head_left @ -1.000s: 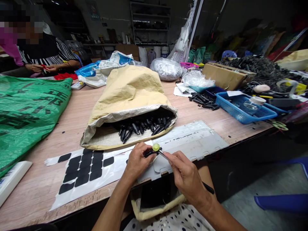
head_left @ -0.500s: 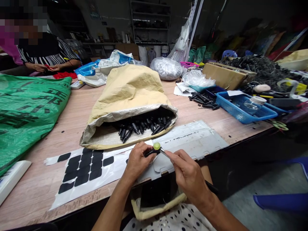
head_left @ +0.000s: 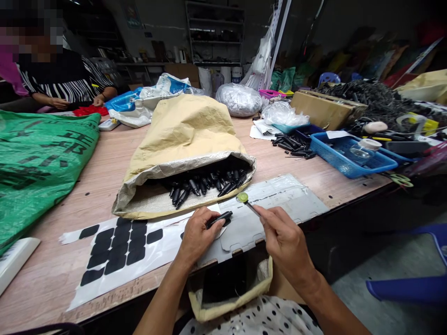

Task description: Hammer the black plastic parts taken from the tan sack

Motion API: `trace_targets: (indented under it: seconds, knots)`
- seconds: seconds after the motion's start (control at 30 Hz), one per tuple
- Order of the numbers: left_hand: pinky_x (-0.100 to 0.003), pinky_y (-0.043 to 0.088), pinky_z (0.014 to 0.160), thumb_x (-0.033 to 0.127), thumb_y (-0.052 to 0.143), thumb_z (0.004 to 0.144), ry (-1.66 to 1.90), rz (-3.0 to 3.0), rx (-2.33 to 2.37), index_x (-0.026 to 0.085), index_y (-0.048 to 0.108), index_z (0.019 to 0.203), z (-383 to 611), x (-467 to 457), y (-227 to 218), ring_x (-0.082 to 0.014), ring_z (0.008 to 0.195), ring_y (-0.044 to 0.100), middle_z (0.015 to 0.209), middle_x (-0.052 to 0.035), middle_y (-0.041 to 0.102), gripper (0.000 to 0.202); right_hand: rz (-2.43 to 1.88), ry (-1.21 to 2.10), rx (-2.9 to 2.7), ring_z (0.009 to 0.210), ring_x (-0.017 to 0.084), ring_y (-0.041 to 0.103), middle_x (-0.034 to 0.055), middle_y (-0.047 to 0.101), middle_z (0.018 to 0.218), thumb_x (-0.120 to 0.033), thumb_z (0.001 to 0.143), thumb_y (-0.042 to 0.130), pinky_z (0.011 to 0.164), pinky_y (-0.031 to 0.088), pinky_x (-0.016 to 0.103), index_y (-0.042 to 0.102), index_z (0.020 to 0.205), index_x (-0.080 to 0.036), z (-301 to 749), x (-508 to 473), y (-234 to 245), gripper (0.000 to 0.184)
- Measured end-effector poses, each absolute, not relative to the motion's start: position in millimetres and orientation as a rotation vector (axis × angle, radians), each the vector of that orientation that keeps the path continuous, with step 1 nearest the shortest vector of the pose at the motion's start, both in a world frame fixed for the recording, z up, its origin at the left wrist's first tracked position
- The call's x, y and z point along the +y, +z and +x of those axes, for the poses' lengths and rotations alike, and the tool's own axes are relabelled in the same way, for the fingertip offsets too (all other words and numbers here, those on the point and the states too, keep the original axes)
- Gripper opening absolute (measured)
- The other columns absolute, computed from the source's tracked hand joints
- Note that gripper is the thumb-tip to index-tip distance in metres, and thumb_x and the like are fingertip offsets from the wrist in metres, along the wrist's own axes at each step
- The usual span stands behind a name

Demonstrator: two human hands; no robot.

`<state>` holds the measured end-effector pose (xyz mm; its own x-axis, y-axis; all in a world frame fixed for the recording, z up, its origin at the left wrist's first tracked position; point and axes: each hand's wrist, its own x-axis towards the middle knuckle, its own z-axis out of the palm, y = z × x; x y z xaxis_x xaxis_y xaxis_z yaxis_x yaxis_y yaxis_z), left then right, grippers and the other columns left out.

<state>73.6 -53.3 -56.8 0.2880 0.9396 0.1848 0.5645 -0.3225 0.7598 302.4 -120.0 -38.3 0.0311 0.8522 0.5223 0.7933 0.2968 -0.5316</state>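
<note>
Between the thumb and fingers of my left hand point(head_left: 199, 233) is a black cylindrical piece point(head_left: 223, 217), its end sticking out to the right. My right hand point(head_left: 288, 242) grips the thin handle of a small mallet point(head_left: 243, 197) with a round yellow-green head. That head is up and right of the black piece, apart from it, over the grey board point(head_left: 272, 211). Just beyond my hands lies a tan sack point(head_left: 185, 125), its mouth facing me, with several similar black pieces point(head_left: 193, 187) inside. Below my hands, a second tan sack point(head_left: 232, 309) hangs open at the table edge.
A white sheet with black rounded squares point(head_left: 117, 251) lies left of my hands. A green bag point(head_left: 45, 158) covers the left side. Blue baskets point(head_left: 352, 160), a cardboard box point(head_left: 326, 109) and loose black parts point(head_left: 295, 144) sit at right. Another person point(head_left: 66, 79) sits across the table.
The mallet head has lifted off the black piece and moved up and right with my right hand. My left hand still holds the piece. The person's hands across the table have moved apart.
</note>
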Motion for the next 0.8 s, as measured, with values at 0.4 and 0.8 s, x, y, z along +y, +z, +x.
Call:
trace_targets:
  seconds: [0.4,0.8]
  knots:
    - [-0.035,0.04,0.081,0.043,0.032,0.108,0.796,1.929,1.331,0.022,0.058,0.077,72,-54,-54,-0.0201,0.083,0.052,0.08,-0.001,0.055,0.045,-1.937,-0.318,-1.772,0.088,0.021,0.053,0.0047,0.067,0.09,-0.013,0.093,0.056,0.075,0.037,0.032,0.074,0.117,-0.026,356,-78,-68,0.033]
    - [-0.035,0.04,0.083,0.043,0.031,0.108,0.78,1.942,1.31,0.023,0.057,0.077,72,-54,-54,-0.0205,0.084,0.053,0.082,-0.0013,0.058,0.045,-1.949,-0.338,-1.631,0.088,0.021,0.05,0.0059,0.066,0.097,-0.017,0.092,0.055,0.075,0.03,0.034,0.073,0.116,-0.026,352,-66,-78,0.031]
